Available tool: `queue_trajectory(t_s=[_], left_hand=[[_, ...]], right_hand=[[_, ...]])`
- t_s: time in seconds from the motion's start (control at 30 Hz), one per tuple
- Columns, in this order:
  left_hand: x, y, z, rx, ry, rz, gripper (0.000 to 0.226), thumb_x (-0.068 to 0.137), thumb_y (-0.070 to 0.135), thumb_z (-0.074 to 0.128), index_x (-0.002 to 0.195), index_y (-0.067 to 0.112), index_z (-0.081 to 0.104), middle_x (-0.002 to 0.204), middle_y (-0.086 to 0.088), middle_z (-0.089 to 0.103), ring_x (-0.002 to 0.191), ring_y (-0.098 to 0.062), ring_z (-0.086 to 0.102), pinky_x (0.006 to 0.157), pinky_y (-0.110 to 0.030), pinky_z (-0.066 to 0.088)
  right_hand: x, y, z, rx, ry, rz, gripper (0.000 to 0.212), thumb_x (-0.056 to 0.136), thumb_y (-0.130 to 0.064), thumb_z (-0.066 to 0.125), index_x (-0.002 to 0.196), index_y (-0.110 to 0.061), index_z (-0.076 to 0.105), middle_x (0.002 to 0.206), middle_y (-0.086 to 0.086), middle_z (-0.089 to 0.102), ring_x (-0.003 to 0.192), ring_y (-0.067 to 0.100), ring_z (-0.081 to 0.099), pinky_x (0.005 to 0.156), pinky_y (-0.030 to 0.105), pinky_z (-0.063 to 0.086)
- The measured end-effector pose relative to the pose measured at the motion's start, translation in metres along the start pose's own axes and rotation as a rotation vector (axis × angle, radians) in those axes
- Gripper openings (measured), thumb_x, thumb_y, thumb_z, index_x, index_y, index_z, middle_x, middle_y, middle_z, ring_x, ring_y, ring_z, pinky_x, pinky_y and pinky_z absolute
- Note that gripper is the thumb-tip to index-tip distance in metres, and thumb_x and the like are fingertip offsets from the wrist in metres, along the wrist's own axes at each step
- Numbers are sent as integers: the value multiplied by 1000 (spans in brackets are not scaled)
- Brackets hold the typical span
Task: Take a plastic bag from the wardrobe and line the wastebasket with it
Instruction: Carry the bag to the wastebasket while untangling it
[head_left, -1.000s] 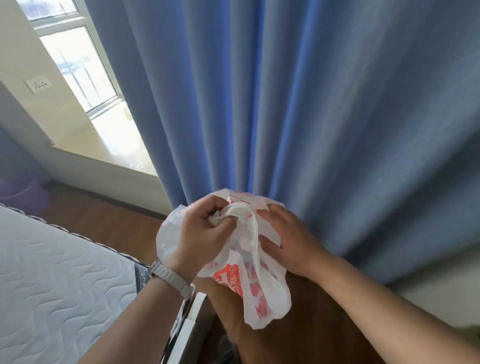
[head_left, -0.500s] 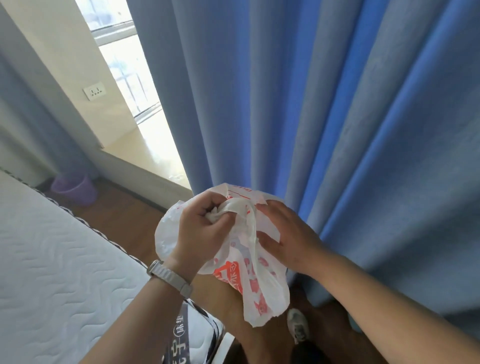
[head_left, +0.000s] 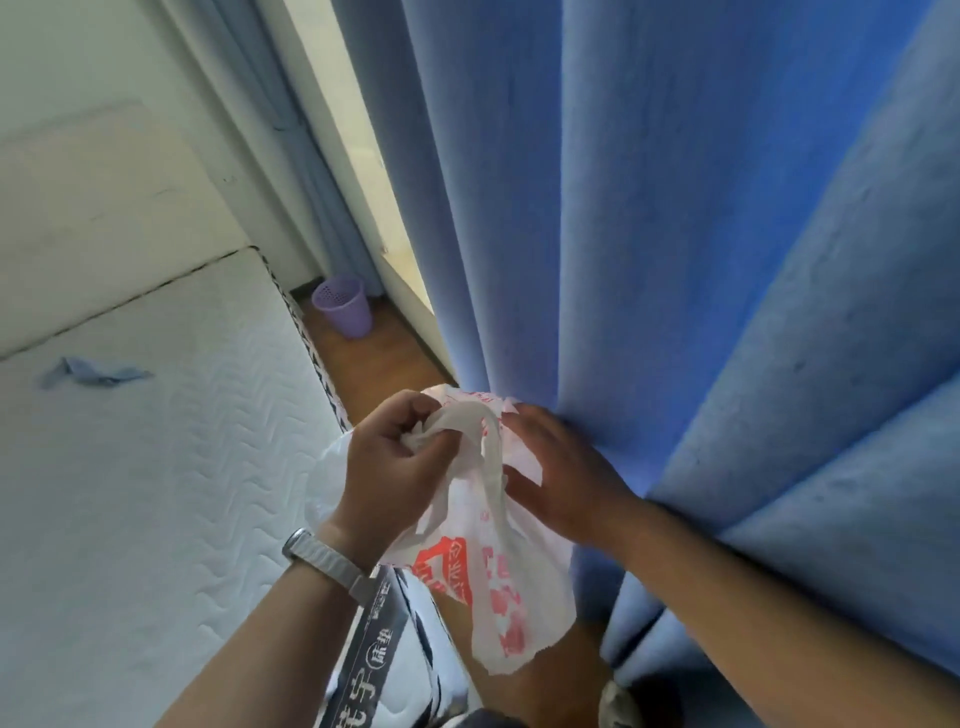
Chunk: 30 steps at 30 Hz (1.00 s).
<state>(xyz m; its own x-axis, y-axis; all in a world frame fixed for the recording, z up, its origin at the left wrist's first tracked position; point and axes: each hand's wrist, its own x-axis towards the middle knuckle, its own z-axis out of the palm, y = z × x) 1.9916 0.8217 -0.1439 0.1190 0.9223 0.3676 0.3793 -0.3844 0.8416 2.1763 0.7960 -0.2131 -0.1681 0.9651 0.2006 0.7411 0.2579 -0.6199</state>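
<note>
A crumpled white plastic bag (head_left: 498, 587) with red print hangs between my hands at the lower middle. My left hand (head_left: 395, 462), with a watch on its wrist, is closed on the bag's bunched handles. My right hand (head_left: 561, 473) grips the bag's right side with fingers pressed into the plastic. A small purple wastebasket (head_left: 343, 306) with a perforated wall stands upright on the wooden floor in the far corner, well beyond my hands; what is inside it cannot be seen.
A white quilted mattress (head_left: 156, 467) fills the left, with a small blue cloth (head_left: 93, 373) on it. A blue curtain (head_left: 675, 260) hangs along the right. A narrow strip of wooden floor (head_left: 384, 364) runs between mattress and curtain toward the wastebasket.
The view has swung left and downward; the wastebasket and more of the mattress have come into sight. Both hands keep the same hold on the bag.
</note>
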Motion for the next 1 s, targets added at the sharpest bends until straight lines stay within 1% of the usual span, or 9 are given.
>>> queue_trajectory(t_s=[0.1,0.23,0.3,0.4,0.53,0.6,0.67,0.8,1.0], left_hand=[[1,0,-7,22,64,-27,6,72,7,65,71,13,63,65,4,59,60,-5,50,55,-19,45],[7,-8,-24,62,182,-84,8,68,13,65,69,19,61,61,8,56,58,-1,47,55,-15,41],[13,-15,-32,77,214,-102,6,68,18,66,71,19,61,62,4,57,58,-4,47,55,-17,42],[21,-30,-45,103,242,-121,7,73,14,68,73,17,62,68,-5,59,59,-8,50,55,-23,45],[44,-60,-59,84,304,-137,7,73,21,69,72,20,62,66,7,61,60,-3,53,57,-16,46],[62,-79,-65,65,314,-126,7,74,24,69,73,25,62,66,15,61,61,-2,55,58,-12,44],[83,-100,-75,53,306,-98,7,75,29,68,75,34,63,68,19,62,63,-2,58,58,-8,44],[134,-154,-102,25,317,-124,5,76,36,68,77,37,63,69,18,62,65,-4,58,61,-10,45],[207,-213,-143,-22,329,-142,6,76,37,67,76,36,62,69,20,62,67,-5,59,62,-17,51]], right_hand=[[24,2,7,50,-50,-84,59,93,-55,43,143,-28,32,153,-8,30,139,12,29,110,36,36],[55,1,23,64,-79,-172,62,89,-69,26,143,-39,23,156,-15,24,142,8,24,110,33,31],[74,0,31,94,-77,-225,58,91,-64,31,141,-36,27,154,-12,29,140,9,29,108,34,37],[102,-3,47,130,-58,-266,52,92,-57,40,138,-33,33,147,-11,37,133,8,36,101,32,45],[141,-8,73,147,-52,-244,51,91,-58,45,137,-38,37,147,-11,41,131,7,40,100,20,34],[164,-9,87,168,-48,-240,49,91,-55,51,135,-38,39,145,-13,43,129,6,43,101,16,35],[191,-12,99,151,-88,-219,50,91,-57,49,136,-41,36,145,-18,40,128,5,43,102,20,39],[254,-18,120,116,-137,-215,49,90,-55,45,136,-43,33,144,-17,36,128,7,41,100,28,42],[341,-36,142,26,-154,-223,51,88,-53,47,135,-45,30,141,-23,31,121,4,40,87,24,38]])
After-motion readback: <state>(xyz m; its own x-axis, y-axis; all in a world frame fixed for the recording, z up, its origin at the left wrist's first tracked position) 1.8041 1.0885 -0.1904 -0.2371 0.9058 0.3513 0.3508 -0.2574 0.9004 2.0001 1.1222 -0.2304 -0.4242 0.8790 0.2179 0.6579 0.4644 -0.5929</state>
